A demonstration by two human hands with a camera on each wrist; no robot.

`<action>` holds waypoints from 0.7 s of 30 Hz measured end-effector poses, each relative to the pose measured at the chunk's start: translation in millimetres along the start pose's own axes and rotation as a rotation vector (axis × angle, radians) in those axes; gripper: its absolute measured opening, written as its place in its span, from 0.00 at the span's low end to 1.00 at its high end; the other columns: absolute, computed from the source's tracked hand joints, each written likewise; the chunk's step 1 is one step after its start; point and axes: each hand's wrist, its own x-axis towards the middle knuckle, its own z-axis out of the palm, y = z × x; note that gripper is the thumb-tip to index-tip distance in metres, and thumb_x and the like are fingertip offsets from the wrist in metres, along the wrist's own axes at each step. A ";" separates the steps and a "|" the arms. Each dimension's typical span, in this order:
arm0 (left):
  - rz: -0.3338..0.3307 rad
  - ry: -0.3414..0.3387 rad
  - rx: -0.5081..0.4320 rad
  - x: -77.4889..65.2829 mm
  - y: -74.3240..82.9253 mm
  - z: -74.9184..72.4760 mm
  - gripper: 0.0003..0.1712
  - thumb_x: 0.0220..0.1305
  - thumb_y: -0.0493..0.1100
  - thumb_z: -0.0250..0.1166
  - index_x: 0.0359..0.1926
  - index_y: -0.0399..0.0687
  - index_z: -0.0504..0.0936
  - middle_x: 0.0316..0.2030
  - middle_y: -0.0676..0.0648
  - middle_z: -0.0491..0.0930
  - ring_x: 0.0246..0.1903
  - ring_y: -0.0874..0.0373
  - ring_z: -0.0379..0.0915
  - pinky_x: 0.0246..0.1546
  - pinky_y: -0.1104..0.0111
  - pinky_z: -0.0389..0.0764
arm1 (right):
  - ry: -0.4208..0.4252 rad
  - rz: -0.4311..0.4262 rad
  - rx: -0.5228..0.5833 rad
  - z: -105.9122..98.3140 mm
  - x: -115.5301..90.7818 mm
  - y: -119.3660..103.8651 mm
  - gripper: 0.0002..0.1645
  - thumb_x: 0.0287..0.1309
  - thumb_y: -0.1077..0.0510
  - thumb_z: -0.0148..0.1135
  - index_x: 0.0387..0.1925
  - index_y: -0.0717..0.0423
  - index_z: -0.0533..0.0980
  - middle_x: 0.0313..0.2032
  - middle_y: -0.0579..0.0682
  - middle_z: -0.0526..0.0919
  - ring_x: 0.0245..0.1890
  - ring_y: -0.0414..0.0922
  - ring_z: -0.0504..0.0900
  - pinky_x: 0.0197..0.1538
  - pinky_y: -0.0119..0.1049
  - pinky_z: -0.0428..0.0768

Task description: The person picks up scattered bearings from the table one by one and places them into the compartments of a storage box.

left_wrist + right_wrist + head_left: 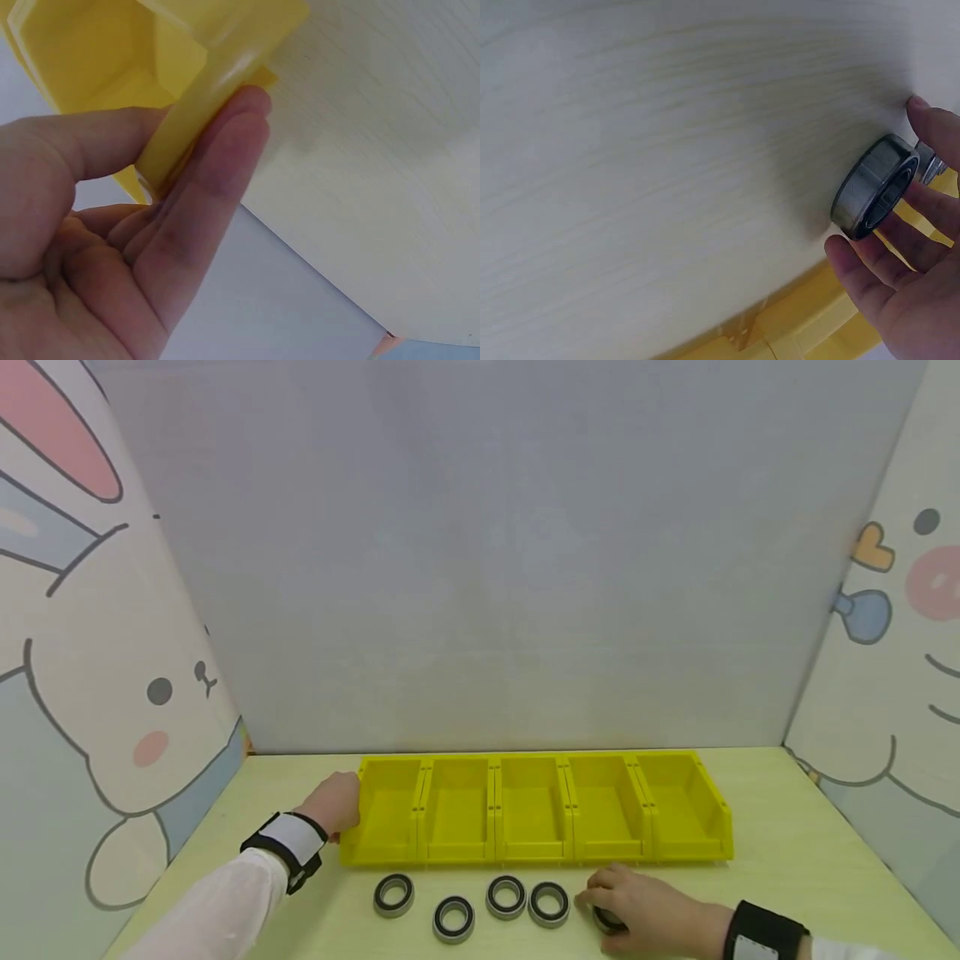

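Note:
My left hand [337,806] is at the left end of a row of yellow bins [457,852]. In the left wrist view, the thumb and fingers of that hand [187,217] pinch the side wall of the end bin [180,135]. My right hand [648,910] reaches over a ball bearing [609,922] on the table, in front of the bins. Seen from the right wrist, the bearing [874,187] lies between spread fingers and thumb of the right hand [922,300]; the thumb stands apart from it.
Several more bearings, among them a leftmost one [393,910] and one beside the right hand [549,923], lie on the pale wooden table [795,843]. A grey panel [480,568] stands behind the bins. Cartoon-printed panels [97,693] flank both sides.

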 end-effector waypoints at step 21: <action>0.031 0.021 0.017 -2.4 -0.8 0.3 0.05 0.58 0.28 0.60 0.32 0.35 0.70 0.21 0.42 0.71 0.12 0.55 0.73 0.12 0.70 0.74 | 0.028 0.043 0.065 7.5 -6.2 1.3 0.23 0.52 0.53 0.68 0.51 0.51 0.77 0.49 0.46 0.75 0.49 0.42 0.73 0.49 0.35 0.77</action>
